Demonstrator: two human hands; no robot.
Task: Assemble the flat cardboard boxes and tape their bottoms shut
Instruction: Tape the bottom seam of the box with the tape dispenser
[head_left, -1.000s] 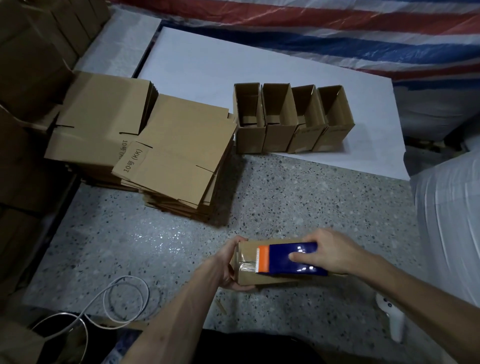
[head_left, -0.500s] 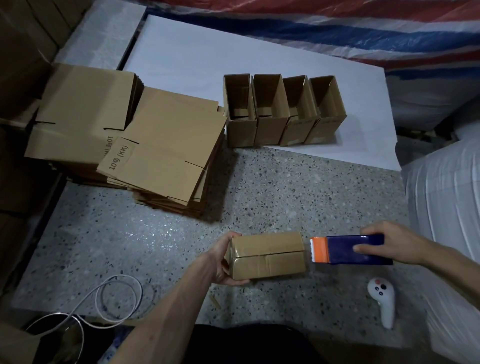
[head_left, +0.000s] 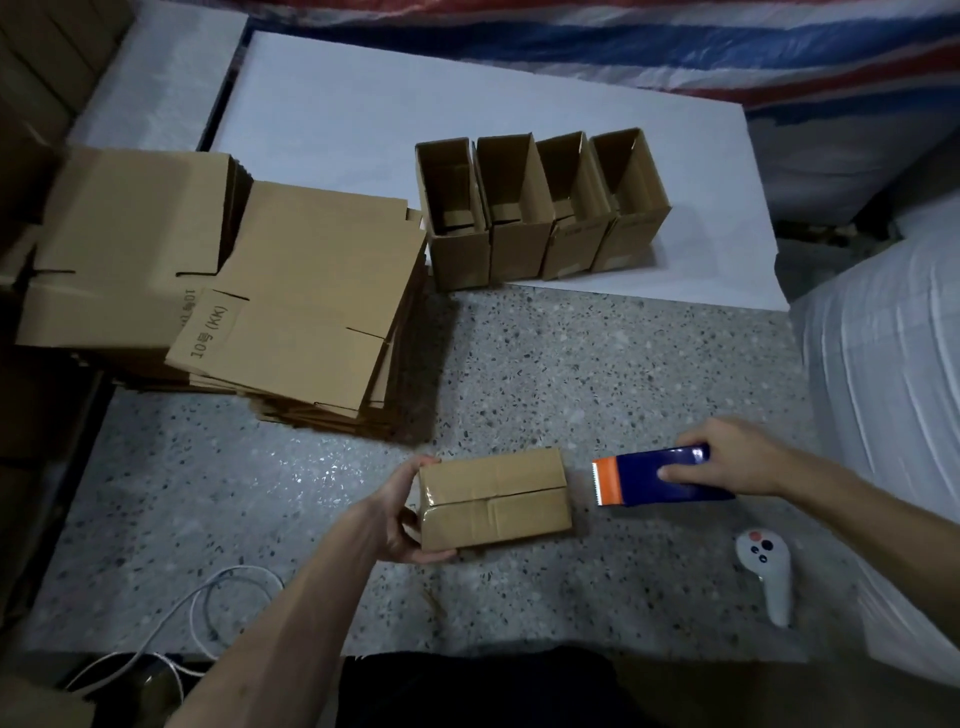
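Speckled bench (head_left: 597, 364) with a taped box (head_left: 493, 499) and tape dispenser (head_left: 654, 480) in hand
A stack of flat boxes (head_left: 311, 312) lies at the left, and four open boxes (head_left: 540, 218) stand on the white sheet (head_left: 363, 114) behind; nearer, the left hand (head_left: 400, 514) grips the box's left end, taped seam up, and the right hand (head_left: 727, 457) curls round the blue dispenser just beside it

Taped box (head_left: 494, 498) left of tape dispenser (head_left: 655, 476).

We see a dim, bluish-grey scene. The stack of flat boxes (head_left: 306, 306) casts a shadow to its right; glints dot the stone surface (head_left: 597, 374); corners darken and bend.
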